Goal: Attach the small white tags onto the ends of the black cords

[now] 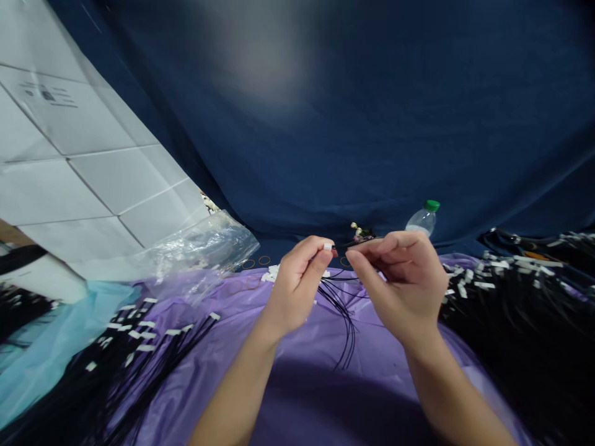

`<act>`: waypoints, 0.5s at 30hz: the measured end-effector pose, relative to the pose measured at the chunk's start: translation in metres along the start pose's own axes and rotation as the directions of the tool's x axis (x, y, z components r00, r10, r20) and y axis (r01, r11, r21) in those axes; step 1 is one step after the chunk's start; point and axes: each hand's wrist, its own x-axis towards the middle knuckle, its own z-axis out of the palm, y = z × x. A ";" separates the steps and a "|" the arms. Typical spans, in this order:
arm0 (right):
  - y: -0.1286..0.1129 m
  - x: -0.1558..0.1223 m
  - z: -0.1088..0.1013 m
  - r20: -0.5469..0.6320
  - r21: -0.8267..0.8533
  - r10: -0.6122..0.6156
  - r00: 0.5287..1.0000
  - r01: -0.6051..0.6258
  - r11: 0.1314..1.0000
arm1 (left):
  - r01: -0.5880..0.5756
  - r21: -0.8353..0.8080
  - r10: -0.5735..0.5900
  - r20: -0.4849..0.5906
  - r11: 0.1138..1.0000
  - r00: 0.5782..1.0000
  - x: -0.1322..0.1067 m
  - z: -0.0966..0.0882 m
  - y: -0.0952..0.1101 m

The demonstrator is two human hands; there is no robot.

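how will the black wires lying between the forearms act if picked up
The wires will probably flop, since they bend in loose curves. They look thin, so likely light. With their lower ends spread apart, they may splay or tangle.

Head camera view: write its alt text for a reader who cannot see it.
A left hand pinches a small white piece while the right hand holds black wire beside it. Below lies purple sheeting, flanked by bundles of white-tipped black wires.

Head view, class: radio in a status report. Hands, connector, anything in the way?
Left hand: pinching connector. Right hand: at black wire, grip unclear. Wire meets connector; seated or not, can't tell. Other wires below, none across connector.
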 end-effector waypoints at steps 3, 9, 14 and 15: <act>-0.002 0.000 0.003 -0.022 0.098 0.068 0.997 -0.066 0.993 | 0.005 0.013 -0.005 0.027 1.000 1.000 -0.001 0.001 0.002; 0.001 0.003 0.003 -0.024 0.154 0.126 0.992 -0.121 0.981 | 0.009 0.005 -0.009 0.022 1.000 1.000 -0.002 0.005 0.004; 0.001 0.007 -0.003 0.056 0.139 0.121 0.991 -0.128 0.982 | 0.197 -0.203 -0.215 -0.069 0.959 0.974 0.004 0.003 0.001; 0.000 0.007 -0.006 0.056 0.124 0.113 0.992 -0.120 0.985 | 0.242 -0.270 -0.280 -0.114 0.932 0.953 0.007 0.001 0.000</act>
